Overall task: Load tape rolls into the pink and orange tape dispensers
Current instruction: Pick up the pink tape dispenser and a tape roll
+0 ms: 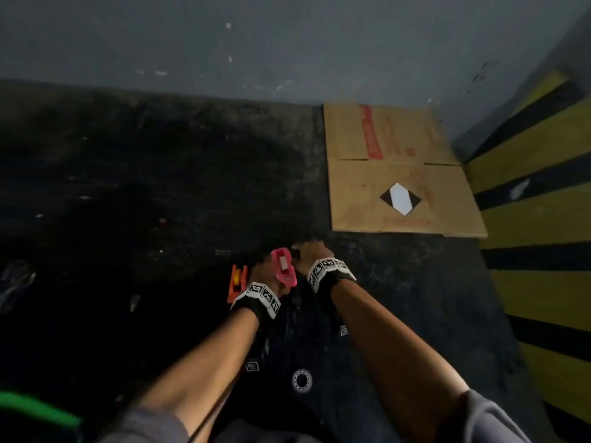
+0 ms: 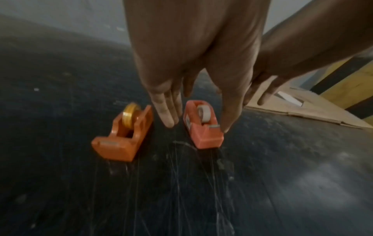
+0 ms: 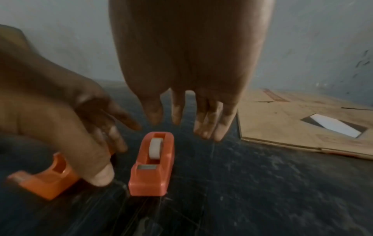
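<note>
Left hand (image 2: 187,52) loose above both loaded dispensers (image 2: 203,126), untouched

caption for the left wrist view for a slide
Left hand open above the pink tape dispenser with white tape roll, orange tape dispenser with yellow tape roll alongside.

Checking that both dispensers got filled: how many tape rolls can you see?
2. A yellow tape roll sits in the orange tape dispenser; a white tape roll sits in the pink tape dispenser beside it. None elsewhere visible.
</note>
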`<act>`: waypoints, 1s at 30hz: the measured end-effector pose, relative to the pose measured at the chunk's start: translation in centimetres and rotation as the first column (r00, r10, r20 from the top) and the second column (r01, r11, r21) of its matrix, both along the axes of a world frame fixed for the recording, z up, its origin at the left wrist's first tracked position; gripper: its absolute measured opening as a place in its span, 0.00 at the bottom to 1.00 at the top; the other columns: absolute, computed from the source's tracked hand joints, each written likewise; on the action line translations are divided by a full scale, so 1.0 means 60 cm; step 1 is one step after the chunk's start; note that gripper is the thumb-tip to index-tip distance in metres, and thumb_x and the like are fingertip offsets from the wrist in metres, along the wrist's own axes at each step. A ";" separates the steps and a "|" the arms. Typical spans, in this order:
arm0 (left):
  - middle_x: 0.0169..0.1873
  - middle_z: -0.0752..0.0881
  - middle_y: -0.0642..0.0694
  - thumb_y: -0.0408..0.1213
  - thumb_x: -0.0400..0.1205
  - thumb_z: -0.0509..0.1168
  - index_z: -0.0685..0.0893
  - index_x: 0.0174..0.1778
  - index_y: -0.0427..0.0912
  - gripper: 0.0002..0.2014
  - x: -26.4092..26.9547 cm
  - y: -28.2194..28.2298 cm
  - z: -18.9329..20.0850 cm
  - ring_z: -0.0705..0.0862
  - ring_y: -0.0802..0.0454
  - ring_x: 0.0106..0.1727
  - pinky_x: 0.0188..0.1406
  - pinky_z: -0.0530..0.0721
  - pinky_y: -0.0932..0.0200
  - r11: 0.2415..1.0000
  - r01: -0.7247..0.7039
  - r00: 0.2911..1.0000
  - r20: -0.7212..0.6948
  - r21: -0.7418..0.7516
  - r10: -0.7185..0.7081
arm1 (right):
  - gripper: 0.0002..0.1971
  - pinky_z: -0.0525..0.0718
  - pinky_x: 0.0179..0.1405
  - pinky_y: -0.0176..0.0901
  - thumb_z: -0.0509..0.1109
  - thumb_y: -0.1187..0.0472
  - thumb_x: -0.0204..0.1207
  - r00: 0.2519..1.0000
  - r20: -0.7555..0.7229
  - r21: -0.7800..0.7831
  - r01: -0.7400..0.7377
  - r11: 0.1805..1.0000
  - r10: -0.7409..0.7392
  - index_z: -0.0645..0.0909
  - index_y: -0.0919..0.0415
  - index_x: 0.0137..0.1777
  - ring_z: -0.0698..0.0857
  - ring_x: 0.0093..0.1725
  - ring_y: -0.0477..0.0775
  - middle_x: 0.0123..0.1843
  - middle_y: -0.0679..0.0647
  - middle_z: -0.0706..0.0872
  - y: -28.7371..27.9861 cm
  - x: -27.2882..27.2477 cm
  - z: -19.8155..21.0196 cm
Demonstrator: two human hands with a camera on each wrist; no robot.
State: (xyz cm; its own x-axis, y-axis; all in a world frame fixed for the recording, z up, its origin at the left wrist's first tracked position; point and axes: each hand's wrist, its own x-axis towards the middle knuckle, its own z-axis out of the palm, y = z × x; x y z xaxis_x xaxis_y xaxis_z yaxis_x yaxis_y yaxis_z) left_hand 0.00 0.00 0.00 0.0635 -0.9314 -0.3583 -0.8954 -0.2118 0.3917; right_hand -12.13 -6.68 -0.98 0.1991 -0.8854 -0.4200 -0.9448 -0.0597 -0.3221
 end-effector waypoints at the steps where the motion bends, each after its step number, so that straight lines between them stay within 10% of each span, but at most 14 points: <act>1: 0.78 0.73 0.48 0.52 0.80 0.62 0.66 0.80 0.52 0.31 0.001 0.003 0.015 0.68 0.46 0.81 0.82 0.55 0.46 0.999 0.028 1.000 -0.005 0.023 -0.028 | 0.22 0.87 0.65 0.60 0.66 0.42 0.77 1.000 -0.012 -0.022 -0.016 1.000 0.015 0.86 0.52 0.65 0.86 0.66 0.69 0.64 0.61 0.89 -0.005 0.006 -0.001; 6: 0.83 0.60 0.39 0.47 0.73 0.75 0.50 0.85 0.38 0.51 0.000 -0.021 -0.003 0.58 0.41 0.84 0.73 0.42 0.55 0.991 -0.033 0.999 -0.023 0.130 0.036 | 0.15 0.82 0.40 0.44 0.69 0.41 0.77 0.999 0.001 0.029 -0.050 0.998 0.050 0.86 0.51 0.51 0.92 0.49 0.61 0.49 0.54 0.92 -0.012 0.032 0.000; 17: 0.76 0.75 0.45 0.45 0.71 0.77 0.61 0.81 0.46 0.45 0.017 -0.059 -0.055 0.74 0.46 0.77 0.73 0.62 0.57 0.993 -0.054 0.988 -0.135 0.105 0.068 | 0.15 0.90 0.50 0.52 0.60 0.55 0.88 0.969 -0.106 0.065 -0.215 0.974 0.221 0.88 0.61 0.53 0.91 0.50 0.63 0.50 0.60 0.92 -0.034 0.062 -0.010; 30: 0.66 0.83 0.44 0.41 0.59 0.84 0.68 0.74 0.48 0.48 0.027 -0.069 -0.074 0.83 0.42 0.67 0.66 0.78 0.53 0.982 -0.099 0.940 -0.308 0.163 0.146 | 0.13 0.89 0.44 0.54 0.61 0.56 0.87 0.987 0.121 -0.036 -0.101 0.994 0.104 0.82 0.66 0.57 0.90 0.47 0.69 0.50 0.66 0.91 -0.006 0.046 -0.012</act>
